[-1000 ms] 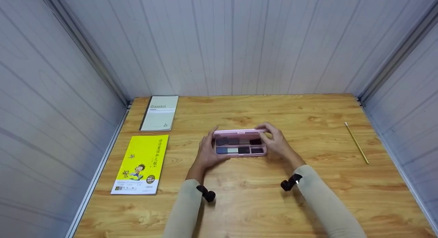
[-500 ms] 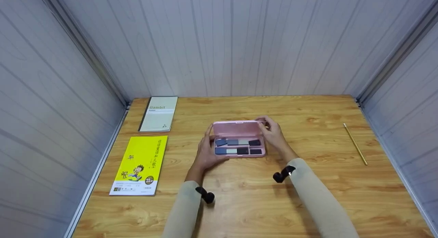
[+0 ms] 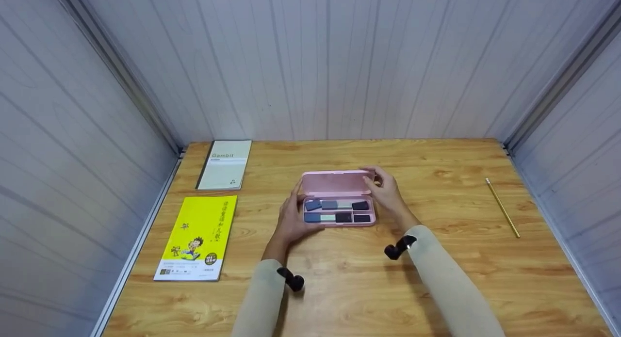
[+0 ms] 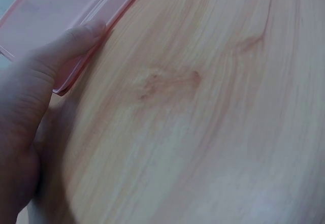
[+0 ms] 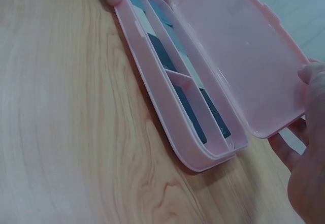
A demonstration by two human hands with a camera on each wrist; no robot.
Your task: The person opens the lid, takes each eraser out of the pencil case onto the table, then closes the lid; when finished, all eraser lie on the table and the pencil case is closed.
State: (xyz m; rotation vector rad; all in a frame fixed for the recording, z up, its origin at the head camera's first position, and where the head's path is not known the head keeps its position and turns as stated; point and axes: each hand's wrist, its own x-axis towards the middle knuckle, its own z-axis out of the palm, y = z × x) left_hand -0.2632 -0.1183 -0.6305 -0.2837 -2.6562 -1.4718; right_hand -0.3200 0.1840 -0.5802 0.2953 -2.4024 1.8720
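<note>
A pink pencil case (image 3: 339,225) lies on the wooden table with its lid (image 3: 335,184) raised and tilted back. Inside, blue, white and dark eraser-like blocks (image 3: 343,217) lie in two rows of compartments. My left hand (image 3: 291,219) grips the left end of the case, its thumb along the front edge. My right hand (image 3: 389,191) pinches the right edge of the lid between thumb and fingers. In the right wrist view, the divider (image 5: 179,75) across the front row shows, and the lid (image 5: 244,56) leans away from the base.
A yellow children's book (image 3: 199,235) lies to the left, with a pale notebook (image 3: 225,165) marked "Gambit" behind it. On the right lies a gold pencil (image 3: 502,207). White panel walls (image 3: 330,60) enclose the back and both sides of the table.
My right hand has swung the lid from partly raised to farther back, showing the compartments more fully. My left hand has kept its hold on the case's left end.
</note>
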